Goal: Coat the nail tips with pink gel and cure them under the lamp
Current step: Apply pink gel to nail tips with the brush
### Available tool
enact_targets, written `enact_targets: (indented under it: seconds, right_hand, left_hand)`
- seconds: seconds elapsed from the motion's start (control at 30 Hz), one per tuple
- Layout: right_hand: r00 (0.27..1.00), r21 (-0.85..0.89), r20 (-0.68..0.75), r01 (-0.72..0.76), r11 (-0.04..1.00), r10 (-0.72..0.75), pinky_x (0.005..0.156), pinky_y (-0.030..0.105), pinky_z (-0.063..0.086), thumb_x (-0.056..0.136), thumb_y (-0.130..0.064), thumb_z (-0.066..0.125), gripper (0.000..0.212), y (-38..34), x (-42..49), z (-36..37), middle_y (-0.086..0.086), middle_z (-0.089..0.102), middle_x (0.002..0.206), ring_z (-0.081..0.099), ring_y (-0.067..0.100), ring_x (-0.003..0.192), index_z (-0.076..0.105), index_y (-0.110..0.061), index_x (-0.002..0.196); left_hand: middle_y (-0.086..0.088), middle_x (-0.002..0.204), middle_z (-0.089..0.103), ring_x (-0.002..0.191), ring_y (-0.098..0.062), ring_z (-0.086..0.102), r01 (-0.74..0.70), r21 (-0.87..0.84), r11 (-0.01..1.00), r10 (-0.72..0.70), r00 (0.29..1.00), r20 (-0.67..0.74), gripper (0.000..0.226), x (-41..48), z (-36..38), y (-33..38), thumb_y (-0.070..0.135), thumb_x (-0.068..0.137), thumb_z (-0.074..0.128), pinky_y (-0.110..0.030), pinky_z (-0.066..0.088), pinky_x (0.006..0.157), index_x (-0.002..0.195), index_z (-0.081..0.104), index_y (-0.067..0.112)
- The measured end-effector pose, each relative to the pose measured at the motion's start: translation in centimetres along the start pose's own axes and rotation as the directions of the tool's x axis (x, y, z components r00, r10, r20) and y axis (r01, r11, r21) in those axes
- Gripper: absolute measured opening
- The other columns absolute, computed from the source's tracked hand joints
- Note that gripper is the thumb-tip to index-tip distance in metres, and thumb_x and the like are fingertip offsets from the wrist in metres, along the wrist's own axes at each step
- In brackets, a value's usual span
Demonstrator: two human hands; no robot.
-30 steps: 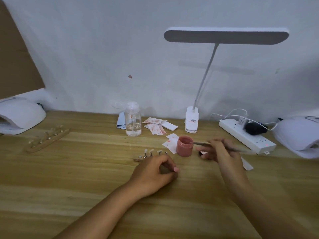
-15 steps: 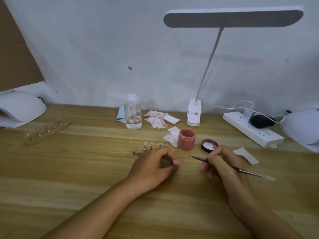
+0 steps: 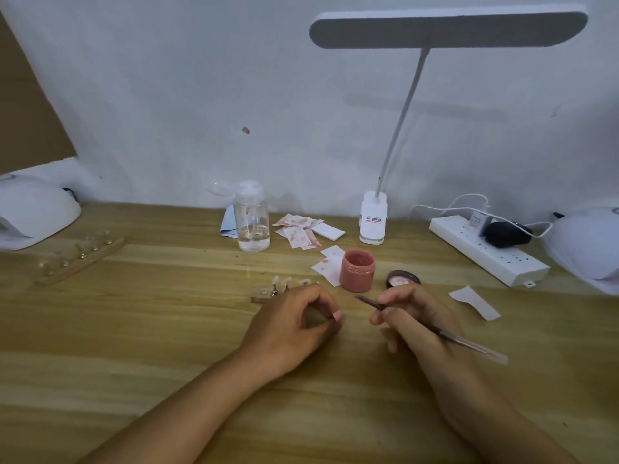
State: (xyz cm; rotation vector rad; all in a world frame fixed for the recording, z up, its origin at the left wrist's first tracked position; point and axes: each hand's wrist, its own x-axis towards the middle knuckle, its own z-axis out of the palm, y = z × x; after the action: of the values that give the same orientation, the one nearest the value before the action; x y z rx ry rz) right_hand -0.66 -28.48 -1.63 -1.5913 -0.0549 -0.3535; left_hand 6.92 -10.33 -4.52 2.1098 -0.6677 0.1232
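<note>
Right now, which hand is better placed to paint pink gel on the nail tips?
The right hand: it grips the brush, whose tip points toward the nail tips. The left hand lies curled beside them and holds no brush; it could steady their stand.

Quick tally on the surface: two curing lamps (left lamp, right lamp), two wooden nail-tip holders (far holder, near holder), one desk lamp, one pink gel jar, one lid, one brush, one pump bottle, one power strip.
</note>
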Motion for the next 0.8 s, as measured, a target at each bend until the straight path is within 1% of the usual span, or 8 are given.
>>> enact_targets:
  seconds: [0.13,0.2,0.27,0.4,0.5,0.57,0.7,0.8]
  right_hand:
    - [0.999,-0.053,-0.029,-0.042,0.998,0.040,0.046,0.018,0.039,0.086,0.007,0.053,0.008,0.05,-0.11,-0.06,0.007,0.067,0.065,0.044,0.011,0.048,0.052,-0.001,0.086]
    - [0.998,-0.071,-0.023,-0.067,0.995,0.065,0.046,0.020,0.037,0.086,0.005,0.053,0.007,-0.02,-0.23,-0.02,0.008,0.066,0.064,0.043,0.014,0.049,0.051,-0.001,0.082]
    - [0.997,-0.092,-0.013,-0.083,0.992,0.082,0.047,0.024,0.035,0.086,0.002,0.054,0.007,-0.08,-0.33,0.05,0.008,0.066,0.064,0.041,0.017,0.052,0.051,-0.002,0.081]
    - [0.995,-0.122,-0.009,-0.099,0.988,0.099,0.048,0.024,0.037,0.087,0.001,0.055,0.006,-0.42,-0.46,0.12,0.010,0.069,0.067,0.044,0.016,0.052,0.052,-0.001,0.082]
    - [0.993,-0.147,-0.001,-0.115,0.982,0.116,0.050,0.026,0.038,0.087,0.002,0.055,0.005,-0.59,-0.48,0.25,0.010,0.069,0.067,0.045,0.016,0.053,0.053,-0.001,0.083]
    - [0.992,-0.153,0.000,-0.122,0.981,0.124,0.050,0.027,0.037,0.087,0.002,0.055,0.004,-0.67,-0.49,0.30,0.010,0.070,0.067,0.045,0.018,0.054,0.053,0.000,0.085]
    - [0.992,-0.174,0.019,-0.118,0.978,0.123,0.047,0.021,0.038,0.088,0.003,0.054,0.003,-0.79,-0.53,0.38,0.011,0.070,0.068,0.045,0.013,0.051,0.053,0.001,0.086]
    - [0.992,-0.178,0.021,-0.117,0.977,0.123,0.046,0.020,0.038,0.088,0.004,0.054,0.002,-0.80,-0.47,0.35,0.011,0.070,0.067,0.045,0.013,0.050,0.053,0.002,0.087]
  left_hand:
    - [0.028,0.088,0.067,0.052,0.004,0.047,0.003,0.017,1.000,-0.004,1.000,0.014,0.009,0.00,-0.01,0.02,0.038,0.084,0.073,-0.023,0.031,0.055,0.080,0.065,0.039]
    - [0.028,0.086,0.066,0.052,0.007,0.048,-0.001,0.026,1.000,0.001,1.000,0.018,0.009,-0.02,0.04,0.00,0.038,0.085,0.073,-0.020,0.030,0.053,0.080,0.066,0.037]
    - [0.028,0.084,0.066,0.054,0.011,0.049,-0.013,0.030,0.999,0.012,1.000,0.019,0.009,-0.04,0.09,-0.06,0.038,0.084,0.074,-0.012,0.027,0.051,0.080,0.067,0.035]
    - [0.027,0.086,0.067,0.057,0.016,0.049,-0.037,0.046,0.998,0.036,0.999,0.021,0.010,-0.09,0.13,-0.09,0.039,0.084,0.075,-0.009,0.030,0.050,0.080,0.066,0.036]
    - [0.028,0.086,0.066,0.059,0.017,0.050,-0.037,0.053,0.998,0.036,0.999,0.020,0.011,-0.02,0.10,0.03,0.040,0.084,0.074,-0.010,0.027,0.052,0.079,0.064,0.039]
    - [0.027,0.086,0.066,0.058,0.015,0.050,-0.033,0.054,0.998,0.032,0.999,0.025,0.012,-0.03,0.08,0.10,0.041,0.083,0.074,-0.015,0.028,0.053,0.078,0.064,0.041]
    - [0.027,0.087,0.066,0.056,0.008,0.050,-0.027,0.045,0.999,0.026,0.999,0.025,0.009,-0.14,0.00,0.13,0.041,0.082,0.074,-0.021,0.031,0.054,0.079,0.065,0.039]
    - [0.028,0.088,0.066,0.056,0.005,0.050,-0.020,0.052,0.998,0.019,1.000,0.025,0.009,-0.11,0.02,0.19,0.041,0.081,0.074,-0.022,0.032,0.055,0.082,0.067,0.036]
